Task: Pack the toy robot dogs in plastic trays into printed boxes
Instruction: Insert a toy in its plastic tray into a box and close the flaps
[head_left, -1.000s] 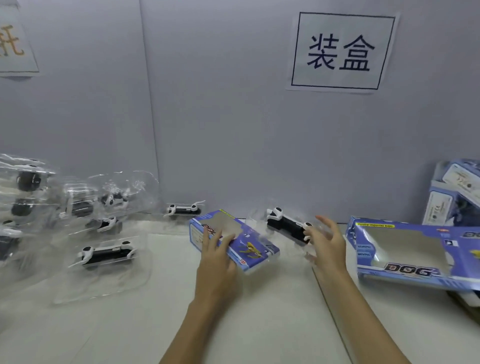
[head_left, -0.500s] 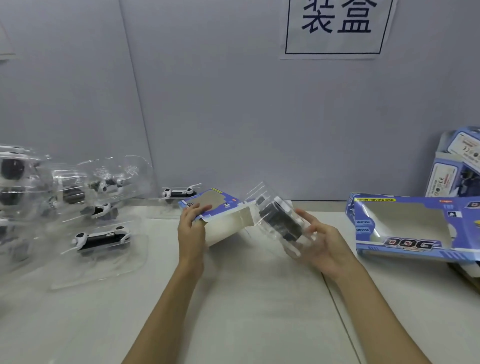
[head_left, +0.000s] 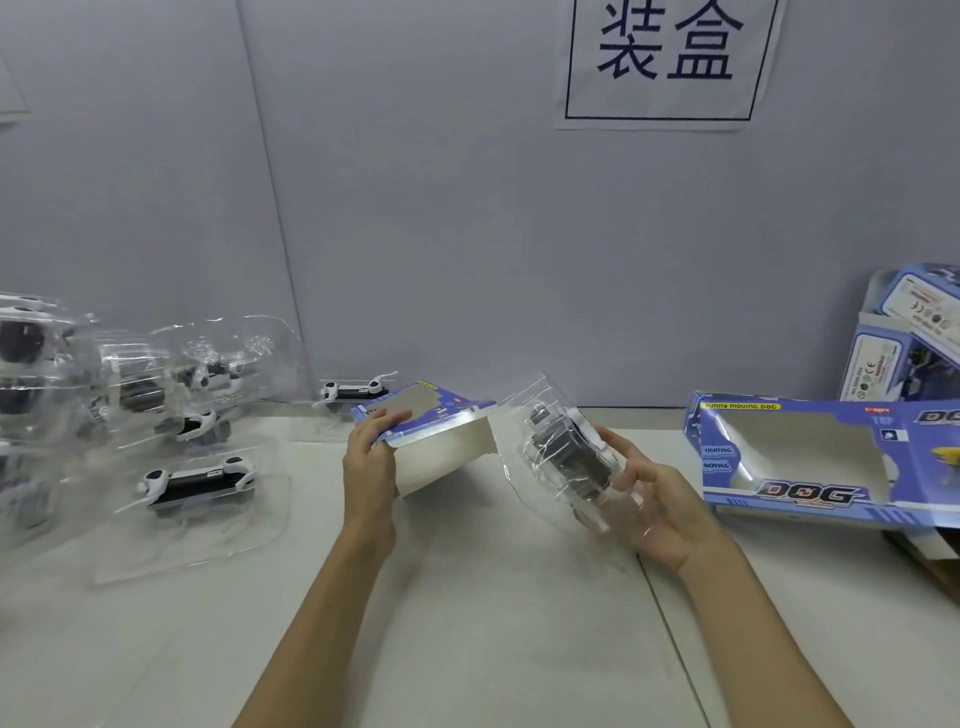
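Left hand grips printed box, open end toward 3 o'clock. Right hand holds tray with toy dog tilted just beside mouth. Risk: tray corner snags flap, probably; clear plastic blurs edges.

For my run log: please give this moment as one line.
left hand: holds printed box | right hand: holds tray with toy dog | tray at box opening, not inserted

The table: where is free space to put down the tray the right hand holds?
The table is bare in front, between the two forearms and nearer the camera. A smaller patch lies in front of the open box at the right. The left side is crowded with trayed dogs; stacked boxes fill the far right corner.
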